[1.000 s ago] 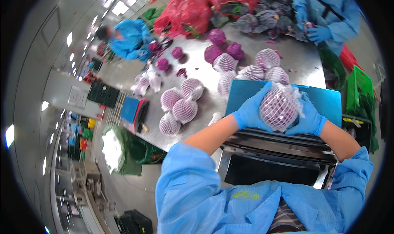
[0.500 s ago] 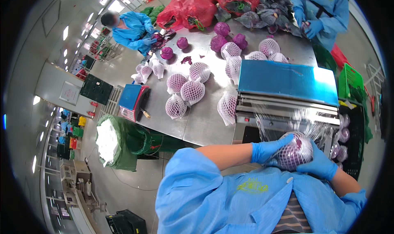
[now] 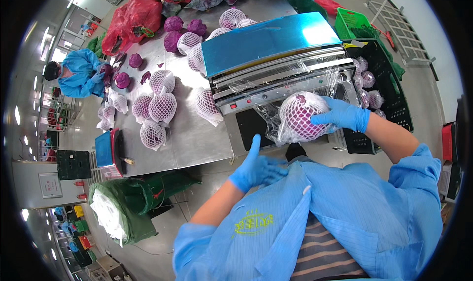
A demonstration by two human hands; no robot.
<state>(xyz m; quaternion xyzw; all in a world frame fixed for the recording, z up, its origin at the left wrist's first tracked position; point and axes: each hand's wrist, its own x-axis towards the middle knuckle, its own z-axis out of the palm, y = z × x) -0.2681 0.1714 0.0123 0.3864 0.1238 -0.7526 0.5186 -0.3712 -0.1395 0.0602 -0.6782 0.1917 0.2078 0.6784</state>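
My right hand [image 3: 340, 116], in a blue glove, grips a red cabbage [image 3: 301, 114] from its right side. A white foam net and clear film cover the cabbage. It is held at the front of the film wrapping machine [image 3: 276, 86], where stretched film [image 3: 268, 121] hangs beside it. My left hand [image 3: 257, 166], gloved in blue too, is held off to the left and below, empty, with thumb up and fingers apart. A netted cabbage [image 3: 207, 106] lies on the table at the machine's left side.
Several netted cabbages [image 3: 162, 107] and bare red cabbages [image 3: 135, 60] lie on the steel table [image 3: 197, 148]. A black crate [image 3: 394, 108] with wrapped cabbages stands right of the machine. Left are a scale [image 3: 106, 150] and a green sack [image 3: 133, 222]. A co-worker [image 3: 81, 74] handles a cabbage.
My left hand has let go of the cabbage and moved away to the left. The right hand keeps the cabbage, now higher and turned. The view has swung to the right.
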